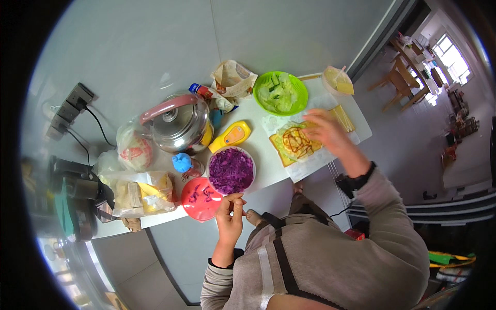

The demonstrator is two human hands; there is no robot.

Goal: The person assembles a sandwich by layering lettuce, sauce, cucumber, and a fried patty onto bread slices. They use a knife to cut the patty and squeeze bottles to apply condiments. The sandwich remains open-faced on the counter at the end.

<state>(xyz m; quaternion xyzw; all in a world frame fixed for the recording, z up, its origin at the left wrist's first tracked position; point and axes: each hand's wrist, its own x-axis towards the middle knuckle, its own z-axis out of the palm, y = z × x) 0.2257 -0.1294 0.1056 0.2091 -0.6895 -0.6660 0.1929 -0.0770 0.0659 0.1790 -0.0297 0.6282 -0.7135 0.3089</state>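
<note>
My left hand (229, 221) is at the counter's front edge with its fingers curled, just below a bowl of shredded purple cabbage (231, 170). Whether it touches the bowl's rim, I cannot tell. My right hand (323, 130) reaches over the right side of an open sandwich, its fingers extended and partly hiding it. The bread slice (286, 157) carries lettuce and a round pale filling (296, 142) with brown sauce in crossing lines. White paper (297, 172) lies under the bread. A red plate (195, 205) with cabbage shreds sits left of the bowl.
Behind stand a green basket (303, 95) of lettuce, a yellow squeeze bottle (236, 133), a metal kettle (176, 130) and a blue-capped bottle (182, 162). A pink tub (329, 79) and wrapped slices (343, 118) occupy the right end. Plastic bags (133, 149) crowd the left.
</note>
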